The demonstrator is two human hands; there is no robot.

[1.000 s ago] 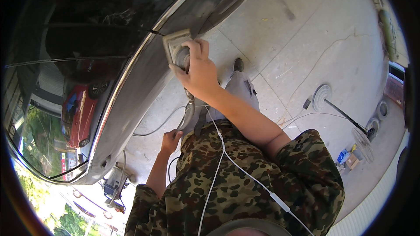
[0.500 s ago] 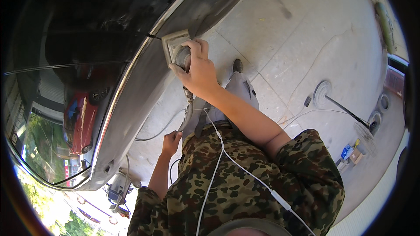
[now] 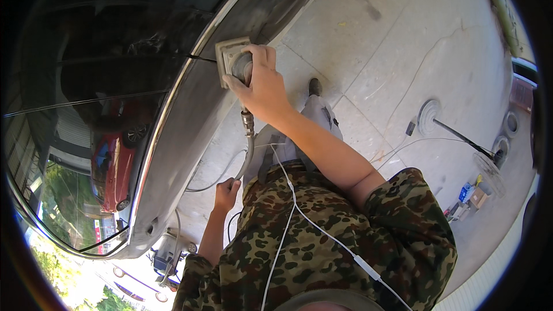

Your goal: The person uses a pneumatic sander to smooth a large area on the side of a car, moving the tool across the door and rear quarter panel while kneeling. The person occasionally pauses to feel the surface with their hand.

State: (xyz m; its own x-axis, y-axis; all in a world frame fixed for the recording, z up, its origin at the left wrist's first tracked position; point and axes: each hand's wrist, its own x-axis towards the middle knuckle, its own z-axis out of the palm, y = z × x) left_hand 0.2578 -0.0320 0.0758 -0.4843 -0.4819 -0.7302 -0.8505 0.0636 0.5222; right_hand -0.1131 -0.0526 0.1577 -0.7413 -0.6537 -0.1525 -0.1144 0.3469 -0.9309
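My right hand (image 3: 266, 83) is wrapped round the round head of a power sander (image 3: 237, 63) with a square, dust-covered pad. The pad lies against the dull, sanded side panel (image 3: 193, 121) of a dark car, just below the bright trim strip and beside a door gap. A metal coupling (image 3: 247, 121) joins the sander to a grey hose (image 3: 249, 152). Lower down, my left hand (image 3: 226, 194) is closed round that hose, near my waist. The pad's underside is hidden against the panel.
The car's dark windows (image 3: 115, 69) reflect a red car. A white cable (image 3: 294, 196) hangs down my camouflage shirt. A round-based stand (image 3: 428, 118) and small boxes (image 3: 478, 197) stand on the concrete floor to the right. A machine (image 3: 167, 253) sits behind the car's lower end.
My right hand and the sander have shifted slightly up along the panel, past the door gap. My left hand keeps its hold on the hose. The whole view has turned a little.
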